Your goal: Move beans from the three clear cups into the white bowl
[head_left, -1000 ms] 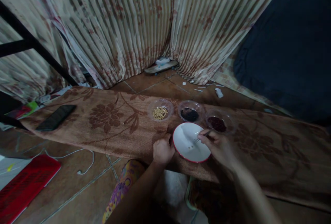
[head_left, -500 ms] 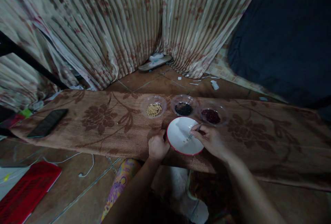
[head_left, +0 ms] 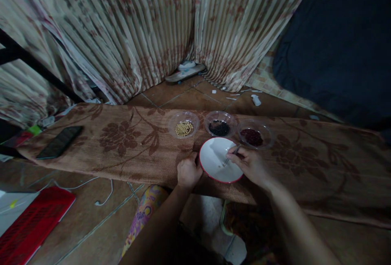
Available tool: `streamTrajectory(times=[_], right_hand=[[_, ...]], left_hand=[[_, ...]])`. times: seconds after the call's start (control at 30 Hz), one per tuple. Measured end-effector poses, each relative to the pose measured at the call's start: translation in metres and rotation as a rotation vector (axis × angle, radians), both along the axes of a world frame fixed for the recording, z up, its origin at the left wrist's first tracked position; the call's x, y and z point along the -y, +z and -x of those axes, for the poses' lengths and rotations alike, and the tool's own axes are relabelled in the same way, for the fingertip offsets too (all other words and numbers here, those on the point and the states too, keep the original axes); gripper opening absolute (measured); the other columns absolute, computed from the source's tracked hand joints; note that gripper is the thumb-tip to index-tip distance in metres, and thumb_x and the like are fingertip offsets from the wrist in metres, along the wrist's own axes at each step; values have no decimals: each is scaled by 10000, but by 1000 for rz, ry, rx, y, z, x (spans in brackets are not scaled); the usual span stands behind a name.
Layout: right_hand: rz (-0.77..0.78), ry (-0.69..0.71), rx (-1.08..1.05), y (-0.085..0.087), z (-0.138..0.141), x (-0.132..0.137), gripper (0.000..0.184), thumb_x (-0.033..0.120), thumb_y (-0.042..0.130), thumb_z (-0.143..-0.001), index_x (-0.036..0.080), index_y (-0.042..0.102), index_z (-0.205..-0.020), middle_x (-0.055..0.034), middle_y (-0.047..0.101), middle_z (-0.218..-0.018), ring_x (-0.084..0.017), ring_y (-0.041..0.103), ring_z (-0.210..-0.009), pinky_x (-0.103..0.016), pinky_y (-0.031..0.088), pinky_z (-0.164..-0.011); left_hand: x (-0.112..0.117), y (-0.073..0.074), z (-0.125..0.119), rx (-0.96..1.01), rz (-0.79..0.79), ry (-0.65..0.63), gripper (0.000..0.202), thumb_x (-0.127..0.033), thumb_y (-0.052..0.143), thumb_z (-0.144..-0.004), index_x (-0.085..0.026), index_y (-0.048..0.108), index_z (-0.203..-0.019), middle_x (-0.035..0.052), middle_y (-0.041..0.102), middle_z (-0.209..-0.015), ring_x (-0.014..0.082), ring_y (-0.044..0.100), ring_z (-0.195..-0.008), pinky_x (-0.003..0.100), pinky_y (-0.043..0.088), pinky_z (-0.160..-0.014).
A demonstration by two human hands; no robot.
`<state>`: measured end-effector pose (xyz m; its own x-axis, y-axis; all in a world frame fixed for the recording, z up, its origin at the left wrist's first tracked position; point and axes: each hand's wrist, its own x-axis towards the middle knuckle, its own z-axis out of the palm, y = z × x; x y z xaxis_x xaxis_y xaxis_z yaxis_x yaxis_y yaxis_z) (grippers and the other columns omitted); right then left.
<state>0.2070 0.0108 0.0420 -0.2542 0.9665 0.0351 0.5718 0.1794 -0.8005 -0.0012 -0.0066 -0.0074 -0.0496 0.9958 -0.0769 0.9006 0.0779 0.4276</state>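
Note:
A white bowl with a red rim point(head_left: 214, 151) stands on the cloth-covered table, tilted a little in view. At its left edge my left hand point(head_left: 188, 172) is curled closed, thumb against the rim. My right hand point(head_left: 249, 163) pinches a pair of metal tweezers point(head_left: 226, 160), whose tips reach down inside the bowl. A tiny pale speck lies near the tips; its kind is too small to tell. Behind the bowl are three clear plastic bowls: one with soybeans point(head_left: 184, 128), one with black beans or grains point(head_left: 218, 128), one with dark red beans point(head_left: 252, 137).
A dark phone point(head_left: 60, 142) lies on the left of the brown floral tablecloth point(head_left: 119, 163). Striped curtains hang behind, with a skateboard point(head_left: 185, 73) at their foot. White scraps lie on the tiled floor. A red basket-like object point(head_left: 36, 224) is at the lower left.
The view has shifted slightly, so everything sits a little further right. The tweezers stay inside the bowl, and both hands keep nearly the same pose.

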Motion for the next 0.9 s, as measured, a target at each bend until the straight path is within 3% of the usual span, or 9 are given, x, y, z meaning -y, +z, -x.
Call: streamTrajectory(times=[0.4,0.6,0.7,0.9], right_hand=[[26,-19,-25,0,0,1,302,470,522,-830,190,635,-838,-11,667,-783,-169,589,-709,-263,437,-652],[-72,-77,-162,15,7,-8,269,439,566,-808,180,637,-796,-26,644,-718,-161,586,-666,-245,441,-579],[-158,-91,-259,31,26,-31,263,433,588,-791,175,634,-780,-30,638,-684,-151,584,-616,-240,446,-544],[-258,-51,-408,55,94,-86,274,439,585,-776,171,636,-785,-16,633,-652,-135,582,-572,-244,475,-559]], left_hand=[[0,-1,1,10,6,-1,235,-375,445,-838,-250,599,-966,23,695,-878,165,636,-836,233,380,-679],[1,4,0,30,44,12,242,-364,444,-834,-240,605,-965,30,694,-860,164,636,-810,234,375,-651],[2,6,1,47,63,20,242,-362,447,-833,-240,606,-968,32,694,-858,164,637,-804,234,379,-651],[2,3,1,85,9,24,207,-336,431,-846,-233,597,-914,35,688,-914,162,634,-831,236,395,-678]])
